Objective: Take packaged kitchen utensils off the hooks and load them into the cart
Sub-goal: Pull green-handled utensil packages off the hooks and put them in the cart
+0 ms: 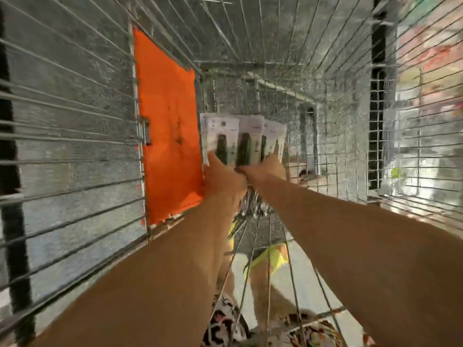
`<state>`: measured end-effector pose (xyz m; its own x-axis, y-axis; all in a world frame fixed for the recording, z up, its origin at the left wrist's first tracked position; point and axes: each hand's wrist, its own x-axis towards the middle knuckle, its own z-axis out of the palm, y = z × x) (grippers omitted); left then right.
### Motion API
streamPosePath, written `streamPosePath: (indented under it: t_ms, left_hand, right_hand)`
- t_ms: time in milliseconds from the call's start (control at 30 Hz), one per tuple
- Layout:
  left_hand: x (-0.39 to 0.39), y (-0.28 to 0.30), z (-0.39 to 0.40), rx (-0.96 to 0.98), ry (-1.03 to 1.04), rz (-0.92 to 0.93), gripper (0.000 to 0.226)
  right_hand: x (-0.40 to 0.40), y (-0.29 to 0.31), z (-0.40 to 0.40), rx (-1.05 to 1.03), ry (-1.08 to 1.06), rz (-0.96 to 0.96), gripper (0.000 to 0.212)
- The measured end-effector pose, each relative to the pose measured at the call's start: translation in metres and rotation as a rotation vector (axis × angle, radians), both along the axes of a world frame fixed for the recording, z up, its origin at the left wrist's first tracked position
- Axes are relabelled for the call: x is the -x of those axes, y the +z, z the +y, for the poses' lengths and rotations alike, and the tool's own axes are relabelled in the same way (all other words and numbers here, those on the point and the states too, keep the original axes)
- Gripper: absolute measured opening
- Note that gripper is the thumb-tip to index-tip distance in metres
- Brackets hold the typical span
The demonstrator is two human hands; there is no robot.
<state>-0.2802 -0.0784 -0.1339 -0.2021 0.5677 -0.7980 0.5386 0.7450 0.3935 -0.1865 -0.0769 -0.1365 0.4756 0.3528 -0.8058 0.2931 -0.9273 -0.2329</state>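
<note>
Both forearms reach up frame center into the wire cart (75,126), my left hand (223,176) and right hand (269,169) gripping fanned utensil packs (244,141) beside the orange panel (167,126), loading underway, packs not yet dropped.

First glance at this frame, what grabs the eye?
The bright orange panel on the wire cart's left wall stands out first. Next, centre frame, the left hand and right hand together grip a fan of packaged utensils deep inside the cart. The frame is motion-blurred.
</note>
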Motion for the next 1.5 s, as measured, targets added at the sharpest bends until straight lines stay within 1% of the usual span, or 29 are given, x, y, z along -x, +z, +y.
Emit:
streamPosePath:
  t_ms: [33,67,133,167,267,333,400,533,600,633,700,767,800,867,900,1000,1067,1133,1200,1267,1333,1367,1400,1433,1467,1500]
  left_hand:
    - [0.0,-0.004,-0.002,-0.027,-0.004,0.042,0.087]
    - [0.002,-0.011,-0.003,-0.059,-0.002,0.093,0.075]
    - [0.002,-0.016,-0.003,-0.099,0.01,0.151,0.055]
    - [0.003,-0.018,-0.003,-0.1,0.016,0.162,0.049]
    - [0.001,-0.016,0.003,-0.043,0.075,0.176,0.04]
    - [-0.002,-0.018,0.003,-0.04,0.076,0.149,0.038]
    - [-0.002,-0.015,0.005,-0.039,0.129,0.147,0.038]
    - [-0.007,-0.011,0.005,-0.063,0.27,0.035,0.036]
    - [-0.009,-0.008,0.005,-0.058,0.293,-0.01,0.039]
    - [-0.008,-0.006,0.005,-0.058,0.309,-0.024,0.045]
    - [-0.007,-0.003,0.005,-0.044,0.333,-0.041,0.061]
    - [-0.007,0.001,0.005,-0.046,0.329,-0.048,0.076]
    - [-0.007,0.0,0.006,-0.047,0.313,-0.059,0.077]
    - [-0.006,-0.005,0.004,-0.057,0.289,-0.108,0.061]
    - [-0.007,-0.004,0.005,-0.045,0.295,-0.149,0.055]
    - [-0.007,-0.002,0.007,0.011,0.363,-0.311,0.073]
    - [-0.004,0.003,0.012,0.0,0.354,-0.362,0.084]
    - [0.001,0.007,0.016,-0.014,0.4,-0.412,0.088]
    - [0.002,0.011,0.022,-0.007,0.435,-0.451,0.086]
    - [-0.002,0.024,0.026,0.014,0.421,-0.452,0.094]
    - [-0.014,0.036,0.03,-0.036,0.436,-0.493,0.103]
    - [-0.018,0.035,0.03,-0.059,0.446,-0.497,0.105]
    - [-0.02,0.022,0.031,-0.051,0.47,-0.512,0.108]
    - [-0.024,0.028,0.034,-0.036,0.469,-0.543,0.106]
    - [-0.026,0.041,0.039,-0.01,0.441,-0.583,0.098]
    - [-0.031,0.07,0.043,-0.009,0.421,-0.654,0.08]
  right_hand:
    - [0.006,-0.007,0.0,-0.001,-0.033,-0.034,0.073]
    - [0.012,-0.013,0.0,-0.003,-0.071,-0.044,0.074]
    - [0.018,-0.017,0.001,0.003,-0.136,-0.021,0.075]
    - [0.019,-0.017,0.001,0.007,-0.156,-0.008,0.075]
    - [0.014,-0.015,0.002,-0.011,-0.162,0.024,0.074]
    - [0.009,-0.013,0.002,-0.02,-0.154,0.036,0.064]
    - [0.005,-0.01,0.001,-0.051,-0.154,0.051,0.057]
    - [0.0,-0.006,0.001,-0.129,-0.249,0.136,0.048]
    - [-0.004,-0.006,0.001,-0.165,-0.2,0.132,0.036]
    - [-0.005,-0.005,0.001,-0.175,-0.144,0.122,0.03]
    - [-0.01,-0.002,-0.001,-0.176,-0.074,0.116,0.025]
    - [-0.016,0.001,-0.005,-0.174,-0.101,0.166,0.02]
    - [-0.019,0.003,-0.008,-0.174,-0.136,0.21,0.014]
    - [-0.023,0.008,-0.011,-0.155,-0.213,0.303,0.008]
    - [-0.025,0.01,-0.011,-0.143,-0.261,0.34,0.008]
    - [-0.032,0.017,-0.008,-0.121,-0.335,0.361,0.015]
    - [-0.042,0.025,-0.004,-0.146,-0.38,0.322,0.021]
    - [-0.055,0.032,0.0,-0.208,-0.47,0.308,0.023]
    - [-0.067,0.04,0.004,-0.233,-0.52,0.368,0.028]
    - [-0.071,0.047,0.009,-0.201,-0.52,0.452,0.035]
    - [-0.067,0.059,0.013,-0.188,-0.491,0.528,0.045]
    - [-0.064,0.068,0.015,-0.202,-0.49,0.566,0.05]
    - [-0.063,0.077,0.017,-0.218,-0.497,0.573,0.054]
    - [-0.063,0.088,0.019,-0.243,-0.497,0.56,0.056]
    - [-0.064,0.1,0.02,-0.261,-0.491,0.528,0.054]
    - [-0.066,0.115,0.021,-0.279,-0.487,0.504,0.049]
